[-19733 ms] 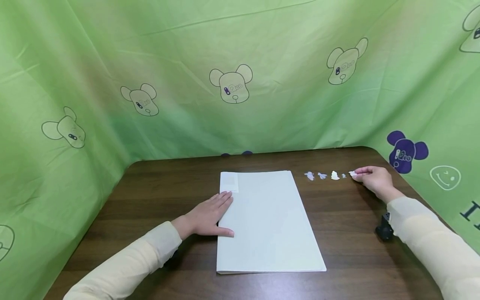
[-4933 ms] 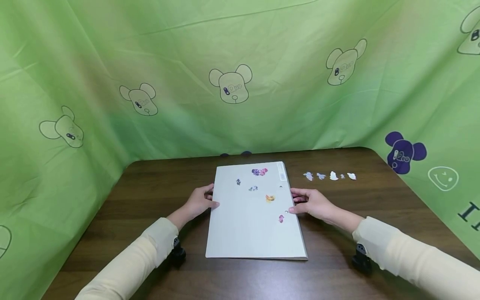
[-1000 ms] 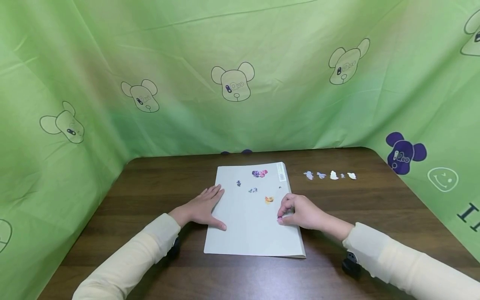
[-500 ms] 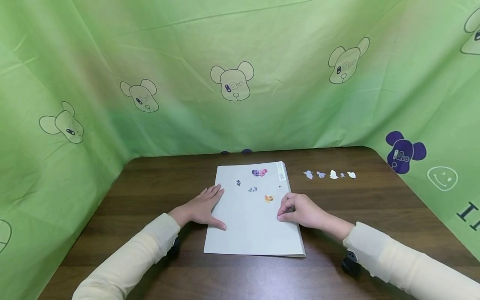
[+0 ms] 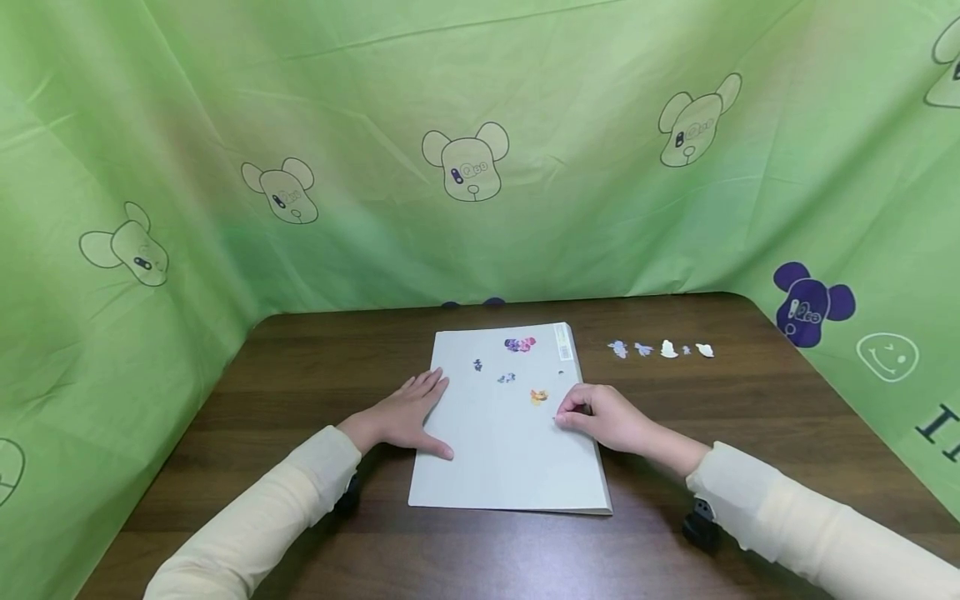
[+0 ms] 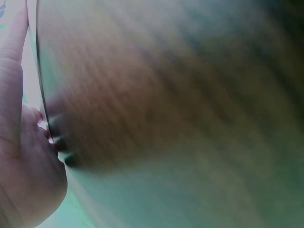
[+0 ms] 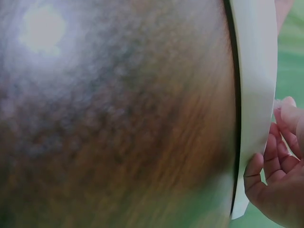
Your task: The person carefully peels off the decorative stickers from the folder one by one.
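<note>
Since half a second ago, the pinched fingertips of the right hand (image 5: pixel 611 419) have been moved slightly away from the near edge of the surface (image 5: pixel 300 383); the left hand (image 5: pixel 405 417) has been kept where it was. By the right thumb and forefinger a small pale piece (image 7: pixel 278 103) is pinched, its outline too small to be told; the other fingers are bent. The piece is held over the right part of a white folder (image 5: pixel 495 467), well apart from the left hand. That hand is laid across the folder's left side with fingers straight and spread, nothing being gripped.

The folder is thus set between the hands, nearer the surface's near edge than its far corners. On its cover, an orange figure (image 5: pixel 538 397) is seen just beside the right fingertips; farther off are placed a pale blue figure (image 5: pixel 507 377), a dark blue figure (image 5: pixel 477 365) and a purple-and-pink figure (image 5: pixel 520 344). A barcode label (image 5: pixel 564 343) is borne at the folder's far right corner. Beyond the right hand, five cut-outs (image 5: pixel 669 348) are lined up toward the surface's far right corner. The surface is backed by a green curtain (image 5: pixel 360 250).
</note>
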A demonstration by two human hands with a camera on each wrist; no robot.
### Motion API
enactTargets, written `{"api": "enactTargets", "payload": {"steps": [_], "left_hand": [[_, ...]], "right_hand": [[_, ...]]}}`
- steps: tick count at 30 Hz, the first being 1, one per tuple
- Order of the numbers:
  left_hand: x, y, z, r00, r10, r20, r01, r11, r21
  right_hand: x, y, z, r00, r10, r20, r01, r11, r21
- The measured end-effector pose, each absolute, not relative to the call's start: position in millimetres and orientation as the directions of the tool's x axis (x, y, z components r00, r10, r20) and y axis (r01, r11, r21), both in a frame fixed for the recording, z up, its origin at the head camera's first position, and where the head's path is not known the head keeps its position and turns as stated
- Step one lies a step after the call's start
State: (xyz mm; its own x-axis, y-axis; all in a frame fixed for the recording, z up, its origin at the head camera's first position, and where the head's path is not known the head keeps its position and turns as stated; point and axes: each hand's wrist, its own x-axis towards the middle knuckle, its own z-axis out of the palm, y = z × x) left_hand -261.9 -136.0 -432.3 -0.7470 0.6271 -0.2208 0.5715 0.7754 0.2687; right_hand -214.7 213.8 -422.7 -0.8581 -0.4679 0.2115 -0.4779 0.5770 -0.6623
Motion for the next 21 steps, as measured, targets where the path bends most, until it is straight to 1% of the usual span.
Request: {"api": "enactTargets", "payload": {"steps": [6, 13, 21], "left_hand": [[-260.7, -135.9, -430.1, -0.742, 0.633, -0.219, 0.572, 0.769, 0.286], [-260.6, -135.7, -430.8, -0.745, 0.626, -0.230, 0.568, 0.776, 0.274], [-260.9, -135.6, -430.6, -0.745, 0.624, -0.234, 0.564, 0.778, 0.278]], "right_hand": [[-216.0, 213.8, -422.1, -0.887, -0.425, 0.179, -0.422, 0.591, -0.687], [-219.8, 219.4, -419.6, -0.924, -0.358, 0.136, -0.336, 0.588, -0.736], [-229.3, 236.5, -418.1, -0.977, -0.207, 0.044, -0.150, 0.533, -0.832]]}}
